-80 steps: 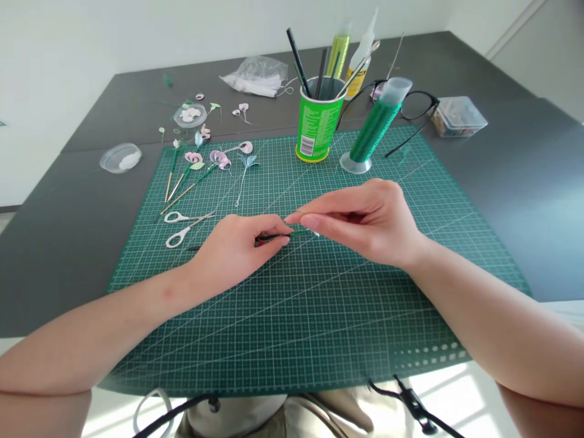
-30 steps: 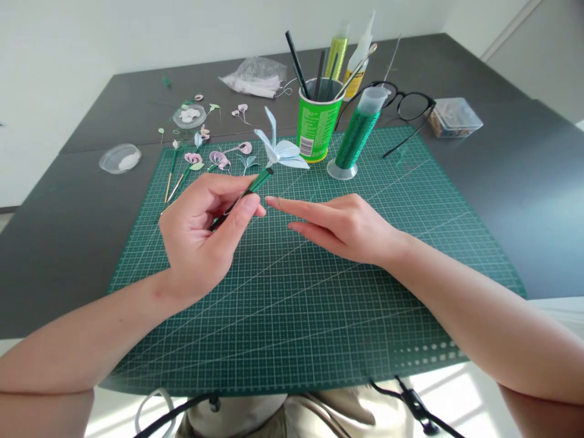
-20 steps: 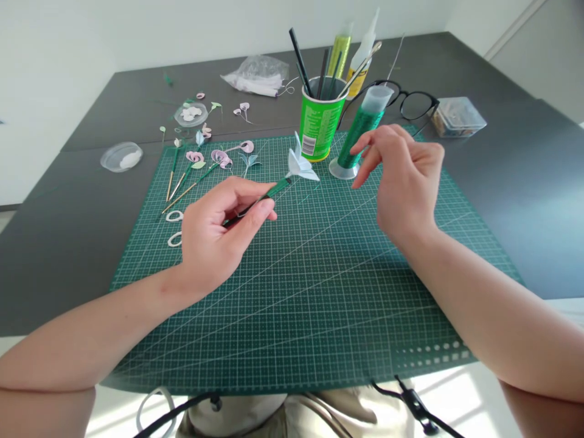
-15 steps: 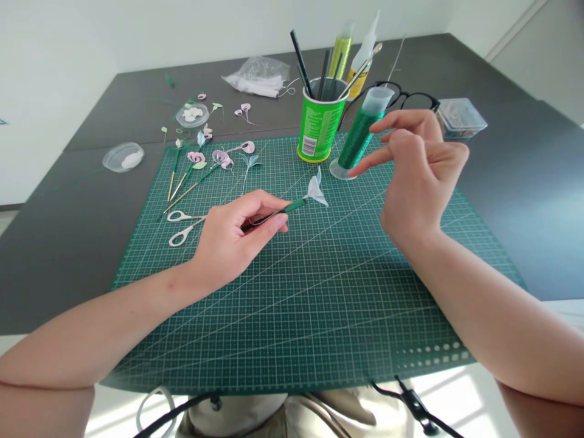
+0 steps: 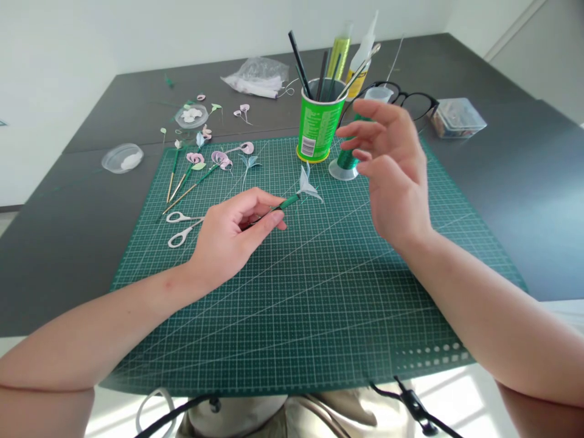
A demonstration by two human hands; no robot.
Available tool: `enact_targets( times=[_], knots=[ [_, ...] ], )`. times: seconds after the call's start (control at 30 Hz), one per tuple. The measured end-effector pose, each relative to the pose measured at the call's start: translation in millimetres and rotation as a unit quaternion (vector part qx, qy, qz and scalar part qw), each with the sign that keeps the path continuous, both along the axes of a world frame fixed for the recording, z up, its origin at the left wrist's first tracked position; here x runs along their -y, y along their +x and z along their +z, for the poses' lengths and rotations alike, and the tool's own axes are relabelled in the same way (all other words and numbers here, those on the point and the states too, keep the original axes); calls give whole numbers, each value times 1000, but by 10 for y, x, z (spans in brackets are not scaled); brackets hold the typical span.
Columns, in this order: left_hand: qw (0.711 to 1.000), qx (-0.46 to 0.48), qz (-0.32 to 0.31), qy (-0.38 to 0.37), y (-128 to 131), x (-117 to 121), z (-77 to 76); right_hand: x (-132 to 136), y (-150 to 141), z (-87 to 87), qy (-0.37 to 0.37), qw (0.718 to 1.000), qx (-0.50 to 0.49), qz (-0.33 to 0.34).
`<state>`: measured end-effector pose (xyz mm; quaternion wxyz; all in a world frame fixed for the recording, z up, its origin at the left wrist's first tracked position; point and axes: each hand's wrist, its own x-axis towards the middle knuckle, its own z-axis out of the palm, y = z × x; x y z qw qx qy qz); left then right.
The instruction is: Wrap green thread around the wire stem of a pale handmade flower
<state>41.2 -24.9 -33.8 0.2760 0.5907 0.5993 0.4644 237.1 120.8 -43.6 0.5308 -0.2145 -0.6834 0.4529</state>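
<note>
While the left grip [image 5: 235, 230] pinches a flowered rod [image 5: 289, 201], the right [image 5: 398, 176] gapes near a barcoded cup [image 5: 320, 125].

The dark table [image 5: 497, 201] carries a green gridded cutting mat [image 5: 292, 316] across its near part. Behind the mat lie a crumpled clear bag [image 5: 258, 68] and a small dish [image 5: 204, 117] of white pieces [image 5: 190, 114]; another dish [image 5: 111, 159] sits to the left, a clear box [image 5: 458, 117] to the right.

Before me, black-framed glasses [image 5: 417, 94] rest just beside a clear box [image 5: 460, 117]; a plastic bag [image 5: 260, 74] lies farther left.
</note>
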Motion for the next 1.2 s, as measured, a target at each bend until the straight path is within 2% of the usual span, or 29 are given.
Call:
enact_targets(
  times=[0.07, 0.1, 0.2, 0.23, 0.3, 0.53, 0.6, 0.7, 0.77, 0.83, 0.9, 1.03, 1.2],
  knots=[
    [1000, 20, 11, -5, -10, -9, -1, 16, -12, 11, -102, 991, 54, 69],
    [999, 29, 15, -9, -16, -15, -2, 37, -17, 25, -169, 975, 92, 115],
    [999, 42, 21, -17, -36, -37, -8, 126, -30, 84, -344, 886, 171, 259],
    [999, 42, 22, -16, -43, -44, -12, 153, -35, 100, -376, 862, 180, 290],
    [999, 39, 29, -11, -54, -57, -21, 187, -45, 116, -390, 845, 190, 311],
    [999, 22, 46, -15, -66, -76, -47, 156, -53, 64, -249, 893, 246, 281],
    [999, 11, 48, -22, -62, -78, -46, 155, -49, 58, -169, 918, 262, 245],
    [998, -23, 49, -38, -60, -74, -46, 172, -37, 68, -10, 954, 251, 166],
    [996, -60, 46, -47, -64, -65, -52, 187, -23, 81, 68, 962, 228, 131],
    [993, -101, 33, -53, -69, -56, -63, 200, -7, 96, 111, 966, 206, 113],
    [989, -137, 10, -54, -72, -51, -77, 211, 5, 111, 128, 969, 191, 94],
    [978, -196, -49, -41, -70, -52, -91, 222, 8, 134, 92, 978, 178, 55],
    [973, -210, -93, 6, -44, -8, -47, 144, -21, 88, 59, 976, 209, -13]
  ],
)
